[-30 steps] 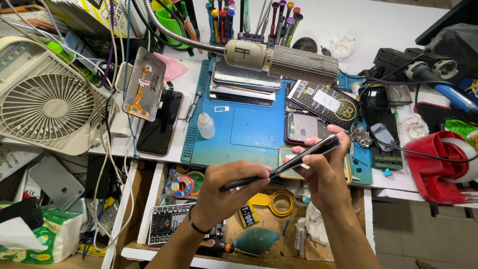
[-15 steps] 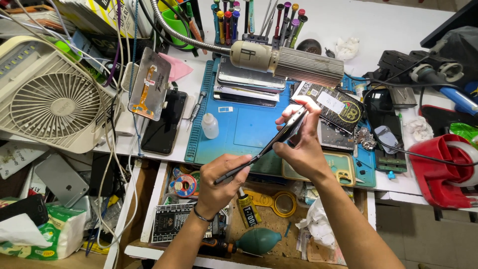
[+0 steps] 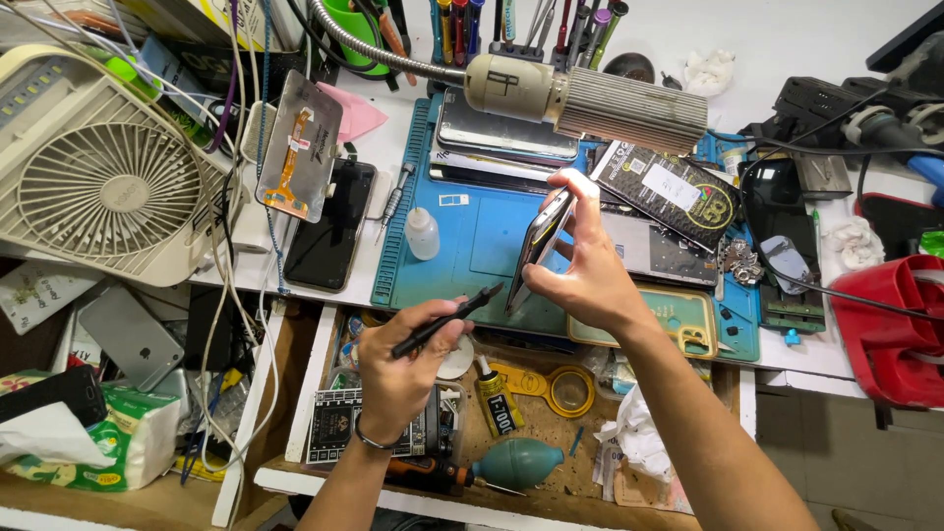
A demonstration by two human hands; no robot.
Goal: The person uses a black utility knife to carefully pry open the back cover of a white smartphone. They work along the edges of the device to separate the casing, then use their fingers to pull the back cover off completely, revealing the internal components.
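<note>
My right hand [image 3: 580,265] holds a smartphone [image 3: 539,244] on edge, tilted over the blue work mat [image 3: 462,231]. My left hand [image 3: 403,364] grips a thin black tool [image 3: 447,320] whose tip points toward the phone's lower end, a small gap apart. Both hands hover above the front edge of the bench and the open drawer [image 3: 442,433]. A small white dropper bottle [image 3: 423,234] stands on the mat to the left of the phone.
A white desk fan [image 3: 98,187] sits at left, beside a phone screen part [image 3: 298,147] and a dark phone [image 3: 334,236]. A lamp head [image 3: 590,98] on a flexible arm hangs over the mat. Red container [image 3: 890,334] at right. The drawer holds a glue bottle [image 3: 497,398] and a teal blower [image 3: 516,462].
My right hand turned the phone up on edge and lifted it further over the mat. The left hand drew the black tool away from the phone, toward the drawer.
</note>
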